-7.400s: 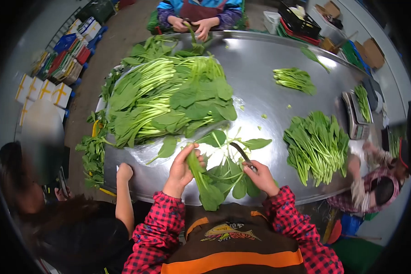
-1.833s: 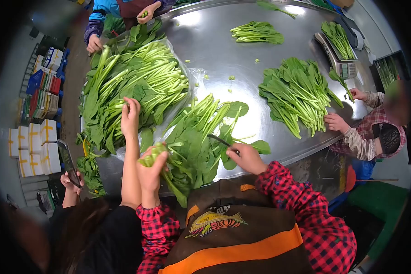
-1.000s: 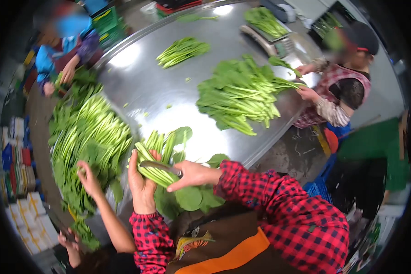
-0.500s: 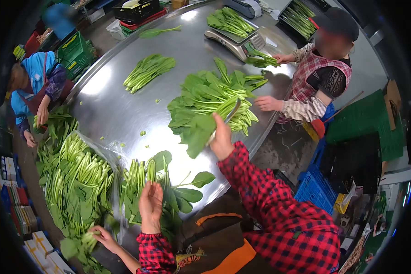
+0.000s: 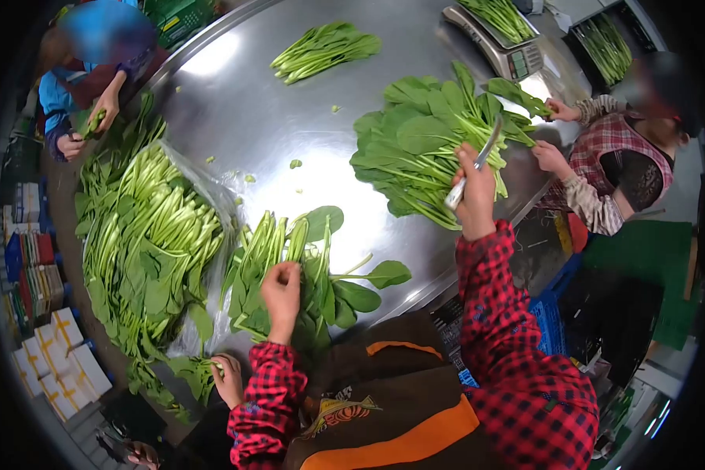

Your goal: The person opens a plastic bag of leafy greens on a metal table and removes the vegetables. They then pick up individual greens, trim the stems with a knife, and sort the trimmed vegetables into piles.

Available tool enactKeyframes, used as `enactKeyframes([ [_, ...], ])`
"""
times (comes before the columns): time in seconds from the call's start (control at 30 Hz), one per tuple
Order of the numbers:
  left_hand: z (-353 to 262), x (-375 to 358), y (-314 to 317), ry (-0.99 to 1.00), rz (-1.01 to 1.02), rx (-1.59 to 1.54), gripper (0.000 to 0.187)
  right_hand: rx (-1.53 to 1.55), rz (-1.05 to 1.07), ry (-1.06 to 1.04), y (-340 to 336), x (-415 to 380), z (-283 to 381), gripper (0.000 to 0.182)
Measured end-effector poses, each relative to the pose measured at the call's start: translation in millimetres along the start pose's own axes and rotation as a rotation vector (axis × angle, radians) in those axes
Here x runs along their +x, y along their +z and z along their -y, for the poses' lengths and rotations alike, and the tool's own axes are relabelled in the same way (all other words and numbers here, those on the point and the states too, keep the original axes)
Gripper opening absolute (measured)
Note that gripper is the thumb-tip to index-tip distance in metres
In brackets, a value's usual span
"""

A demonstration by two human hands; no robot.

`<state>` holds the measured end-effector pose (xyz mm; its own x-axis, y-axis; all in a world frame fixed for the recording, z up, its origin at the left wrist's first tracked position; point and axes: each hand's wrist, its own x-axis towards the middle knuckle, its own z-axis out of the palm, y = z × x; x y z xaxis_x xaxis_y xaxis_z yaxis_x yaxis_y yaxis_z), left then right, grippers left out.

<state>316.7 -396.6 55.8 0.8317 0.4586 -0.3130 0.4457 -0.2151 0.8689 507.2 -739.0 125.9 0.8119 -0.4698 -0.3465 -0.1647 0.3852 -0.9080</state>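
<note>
Moved: greens (image 5: 423,135), outta right hand (image 5: 476,192)
Right grip: wrapped round knife (image 5: 491,142)
Left hand (image 5: 280,294): over stems (image 5: 268,247), can't tell if pinching

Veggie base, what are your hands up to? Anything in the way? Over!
Right hand gripping curved knife above right-side leafy pile. Left hand at nearer greens, grip unclear. Co-worker's hand close beside that leafy pile.

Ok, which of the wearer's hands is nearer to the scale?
Right. The right hand, gripping the knife, is out ahead but short of the scale; the left hand is farther from it, at a heap of greens close to the body.
</note>
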Motion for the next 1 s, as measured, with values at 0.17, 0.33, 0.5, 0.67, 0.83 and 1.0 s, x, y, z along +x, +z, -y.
enactKeyframes([
  [0.17,-31,37,23,0.595,-0.271,0.678,0.019,-0.269,0.273,0.14,11,-60,-41,0.026],
  [0.33,-16,55,12,0.317,0.037,0.653,0.022,-0.374,0.534,0.248,15,-100,-72,0.026],
  [0.5,-27,27,-10,0.02,0.268,0.056,0.018,-0.714,0.863,-0.169,5,-128,-96,0.029],
  [0.67,-53,-16,-21,-0.038,0.419,-0.243,0.021,-0.647,0.926,0.049,28,-166,-57,0.028],
  [0.83,-83,-44,-27,0.021,0.484,-0.199,0.031,-0.491,1.055,0.085,27,-180,-59,0.026],
  [1.0,-87,-58,-30,-0.053,0.282,-0.18,0.037,-0.788,0.959,-0.491,15,-187,-57,0.016],
])
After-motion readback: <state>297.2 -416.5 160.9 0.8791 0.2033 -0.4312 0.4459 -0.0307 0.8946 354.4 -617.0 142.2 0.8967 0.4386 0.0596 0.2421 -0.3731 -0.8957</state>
